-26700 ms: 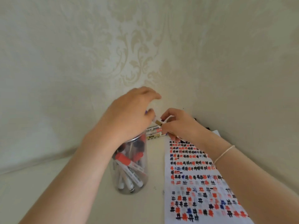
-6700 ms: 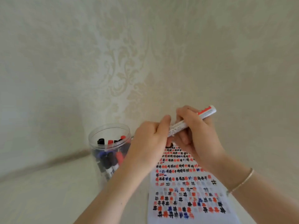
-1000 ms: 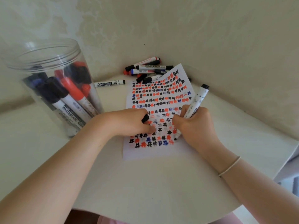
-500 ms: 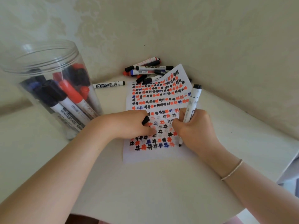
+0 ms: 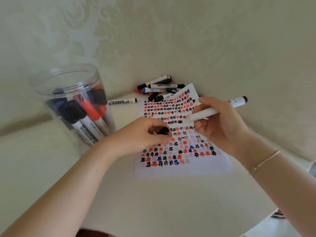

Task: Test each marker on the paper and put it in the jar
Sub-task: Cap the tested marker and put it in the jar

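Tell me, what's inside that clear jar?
The jar holds whiteboard markers standing on end, with black, red and blue caps. Those behind are partly covered, so an exact count isn't possible.

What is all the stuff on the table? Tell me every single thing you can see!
Jar: one, clear plastic, open top, left side of the table, holding black, red and blue capped markers.
Loose markers: a small pile, white barrels with black, red and blue caps, in the far corner by the wall; exact count unclear.
Single marker: one, white with black end, lying between jar and pile.
Paper: one white sheet, covered with black, red and blue test marks, middle of the table.
Table: one, cream.
Held marker: one, white, uncapped, above the paper.
Cap: one, black.
Bracelet: one, thin, right wrist.
Left hand: holds the cap.
Right hand: grips the held marker.
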{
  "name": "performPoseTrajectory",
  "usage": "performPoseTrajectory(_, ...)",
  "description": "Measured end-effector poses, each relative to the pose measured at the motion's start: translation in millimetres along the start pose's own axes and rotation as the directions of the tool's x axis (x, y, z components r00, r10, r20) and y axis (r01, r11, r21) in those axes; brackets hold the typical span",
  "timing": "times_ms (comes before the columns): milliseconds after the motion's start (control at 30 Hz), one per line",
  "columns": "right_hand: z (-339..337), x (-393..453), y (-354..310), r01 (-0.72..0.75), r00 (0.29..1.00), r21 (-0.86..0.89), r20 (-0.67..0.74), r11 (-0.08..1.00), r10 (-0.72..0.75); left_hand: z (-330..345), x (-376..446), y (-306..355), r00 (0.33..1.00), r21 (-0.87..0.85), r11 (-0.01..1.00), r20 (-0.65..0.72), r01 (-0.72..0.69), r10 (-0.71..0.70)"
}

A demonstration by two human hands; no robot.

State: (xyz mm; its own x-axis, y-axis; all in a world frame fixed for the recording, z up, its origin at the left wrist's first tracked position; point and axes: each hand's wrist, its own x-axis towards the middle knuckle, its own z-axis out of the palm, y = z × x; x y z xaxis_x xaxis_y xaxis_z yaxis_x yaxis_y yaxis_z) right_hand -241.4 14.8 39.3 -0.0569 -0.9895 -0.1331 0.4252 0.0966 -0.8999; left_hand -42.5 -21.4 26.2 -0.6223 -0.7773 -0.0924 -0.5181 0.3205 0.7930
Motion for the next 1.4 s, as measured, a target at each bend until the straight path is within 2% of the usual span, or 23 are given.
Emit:
performPoseTrajectory(133,15,-8,-4,0.102,0.994,-0.075,0.035,0.992,-0.100,1,-4,10,0.999,-0.151,0.987,-0.020,-0.048,0.046)
performPoseTrajectory(300,27,-9,0,0.213,0.977,-0.179,0.043,0.960,-0.209,-3,-6,15,0.998,-0.166,0.984,-0.026,-0.059,0.056)
performPoseTrajectory(467,36,-6,6,0.193,0.981,-0.271,0.079,0.943,-0.178,-5,-9,21,0.995,-0.157,0.982,-0.012,-0.102,0.101)
performPoseTrajectory(600,38,-3,6,0.161,0.986,-0.194,0.084,0.968,-0.147,-3,-11,22,0.985,-0.214,0.966,-0.120,-0.148,0.125)
performPoseTrajectory(700,44,-2,5,0.136,0.989,-0.237,0.089,0.962,-0.118,3,-15,25,0.973,-0.253,0.953,-0.201,-0.167,0.117)
performPoseTrajectory(800,51,4,-10,0.096,0.995,-0.139,-0.013,0.986,-0.099,0,-20,31,0.937,-0.248,0.948,-0.332,-0.200,0.111)
performPoseTrajectory(867,55,9,-25,0.170,0.974,-0.114,-0.132,0.979,-0.185,-7,-23,37,0.907,-0.175,0.970,-0.412,-0.168,0.083)
performPoseTrajectory(933,61,14,-31,0.266,0.934,-0.322,-0.147,0.909,-0.326,-13,-28,48,0.866,-0.027,0.990,-0.488,-0.137,0.106)
performPoseTrajectory(1000,72,17,-27,0.287,0.917,-0.448,-0.128,0.846,-0.378,-18,-33,60,0.797,0.138,0.986,-0.583,-0.092,0.156)
performPoseTrajectory(1100,88,18,-18,0.236,0.937,-0.391,-0.151,0.889,-0.315,-33,-44,76,0.693,0.294,0.955,-0.696,0.032,0.191)
performPoseTrajectory(1233,106,19,-13,0.238,0.948,-0.325,-0.128,0.915,-0.292,-57,-52,83,0.652,0.312,0.943,-0.739,0.111,0.168)
performPoseTrajectory(1400,133,18,-20,0.209,0.968,-0.218,-0.094,0.953,-0.234,-76,-62,89,0.631,0.288,0.951,-0.760,0.112,0.156)
